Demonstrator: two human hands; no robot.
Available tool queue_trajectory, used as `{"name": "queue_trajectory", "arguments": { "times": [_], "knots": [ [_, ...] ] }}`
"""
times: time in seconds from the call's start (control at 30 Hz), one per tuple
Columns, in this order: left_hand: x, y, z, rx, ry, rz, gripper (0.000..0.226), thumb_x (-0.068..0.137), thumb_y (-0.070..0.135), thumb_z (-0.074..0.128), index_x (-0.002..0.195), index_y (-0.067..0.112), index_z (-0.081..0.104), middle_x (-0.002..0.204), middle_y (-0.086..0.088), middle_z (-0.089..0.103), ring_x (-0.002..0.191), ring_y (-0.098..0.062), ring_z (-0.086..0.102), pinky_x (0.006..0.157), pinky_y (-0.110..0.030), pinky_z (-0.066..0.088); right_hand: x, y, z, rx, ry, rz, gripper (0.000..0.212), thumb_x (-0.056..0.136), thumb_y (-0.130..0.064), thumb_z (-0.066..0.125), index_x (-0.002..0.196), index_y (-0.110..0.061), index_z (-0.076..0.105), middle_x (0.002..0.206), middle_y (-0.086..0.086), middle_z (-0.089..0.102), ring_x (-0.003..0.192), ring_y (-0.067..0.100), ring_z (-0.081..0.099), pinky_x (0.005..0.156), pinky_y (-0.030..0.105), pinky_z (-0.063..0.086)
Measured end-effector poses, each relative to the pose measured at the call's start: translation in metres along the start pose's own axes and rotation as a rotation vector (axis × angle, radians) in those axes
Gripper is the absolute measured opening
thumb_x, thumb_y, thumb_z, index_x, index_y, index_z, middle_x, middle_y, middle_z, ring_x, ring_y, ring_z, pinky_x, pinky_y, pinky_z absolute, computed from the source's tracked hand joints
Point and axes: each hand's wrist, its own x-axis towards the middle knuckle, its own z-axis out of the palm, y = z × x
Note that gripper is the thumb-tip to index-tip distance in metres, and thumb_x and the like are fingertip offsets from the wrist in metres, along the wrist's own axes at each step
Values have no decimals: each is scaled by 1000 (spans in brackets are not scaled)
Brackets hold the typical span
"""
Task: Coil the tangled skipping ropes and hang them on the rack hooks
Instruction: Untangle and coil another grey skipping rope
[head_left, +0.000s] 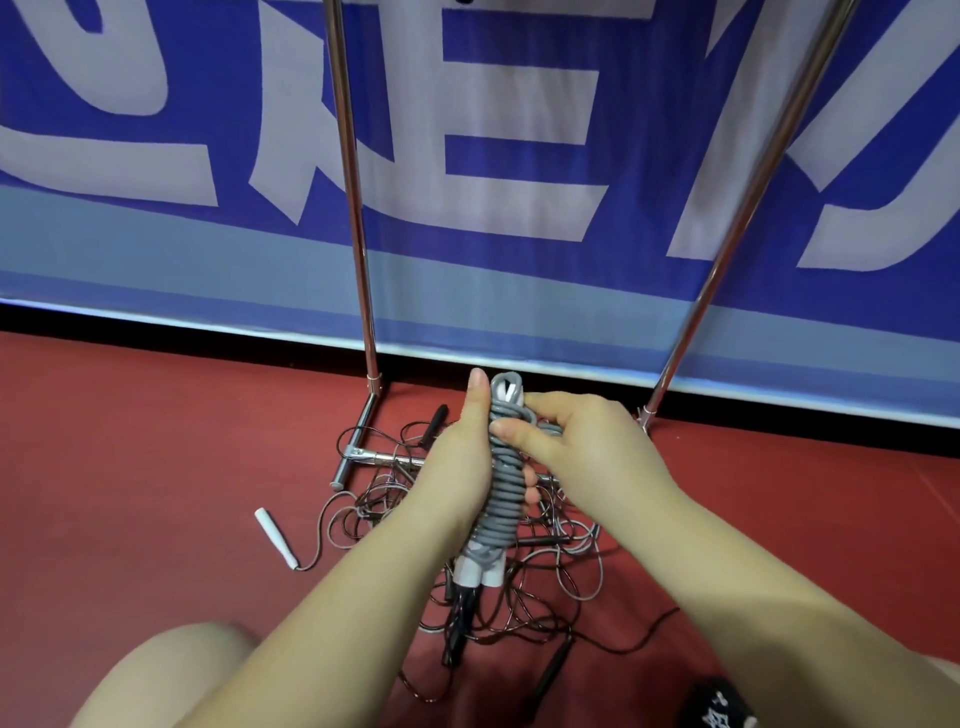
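A grey skipping rope is wound tightly round its two white handles into an upright bundle in front of me. My left hand grips the bundle from the left, thumb pointing up along it. My right hand pinches the rope's top turns, thumb pressed on the front. Below lies a tangle of thin dark ropes with black handles on the red floor. A loose white handle lies to the left. The metal rack stands behind; its hooks are out of view.
The rack's right pole leans up to the right, and its base bar lies on the floor among the ropes. A blue and white banner covers the wall behind. My knee shows at the lower left.
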Motion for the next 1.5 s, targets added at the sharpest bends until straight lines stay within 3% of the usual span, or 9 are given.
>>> {"name": "queue_trajectory", "arguments": {
  "times": [0.17,0.33,0.47,0.73,0.83,1.0,1.17,1.37,1.5],
  "knots": [
    [5,2,-1,-53,1,48,76,76,77,39,78,7,68,68,-20,58,52,-27,55,55,-30,50,4,-4,1,1,40,3,12,85,-48,61,86,-37,65,56,-13,63,51,-8,58,49,6,36],
    [4,11,-4,-152,-51,3,66,88,64,42,63,9,69,62,-14,56,45,-23,51,49,-25,45,5,-1,5,21,11,-81,18,93,-45,48,93,-34,63,52,-12,59,51,-2,59,63,19,45],
    [4,17,-6,-113,-51,39,57,91,60,40,72,12,65,56,-13,55,44,-24,52,50,-26,44,10,-3,1,316,42,19,35,99,-38,39,77,-26,63,42,-14,46,39,0,43,53,19,36],
    [1,16,-6,-23,-210,22,53,73,63,52,79,11,63,55,-14,57,43,-23,55,46,-22,46,10,-3,-6,781,-35,257,27,72,-43,66,65,-17,64,46,-6,23,37,6,16,34,16,17],
    [4,13,-2,-10,-241,11,59,59,64,59,81,10,64,52,-12,56,41,-22,54,46,-22,46,7,-5,-12,692,-42,263,32,69,-46,67,72,-14,64,42,-8,32,32,2,23,33,14,20],
    [4,13,2,-80,-228,-17,49,71,61,54,77,14,65,52,-12,54,40,-21,53,45,-22,45,1,-11,-15,607,11,185,25,91,-30,57,84,-6,63,31,-13,41,28,0,40,36,9,32],
    [4,20,1,-264,-132,-25,52,90,57,44,71,14,67,55,-12,53,41,-23,52,44,-24,46,3,-6,-11,589,-20,177,22,100,-15,42,105,-11,63,53,-3,43,33,-1,38,41,11,33],
    [3,29,5,-297,-136,134,44,98,49,32,96,26,69,54,-7,54,43,-19,52,46,-25,47,8,3,-17,638,34,219,15,95,-11,54,87,-17,65,52,-3,47,36,2,35,41,15,32],
    [3,34,-1,-302,-127,122,45,97,49,32,84,18,61,53,-7,53,41,-20,52,44,-23,46,14,10,-27,807,186,252,7,88,-16,63,85,-10,65,50,-5,51,38,4,38,44,16,38]
  ]
}}
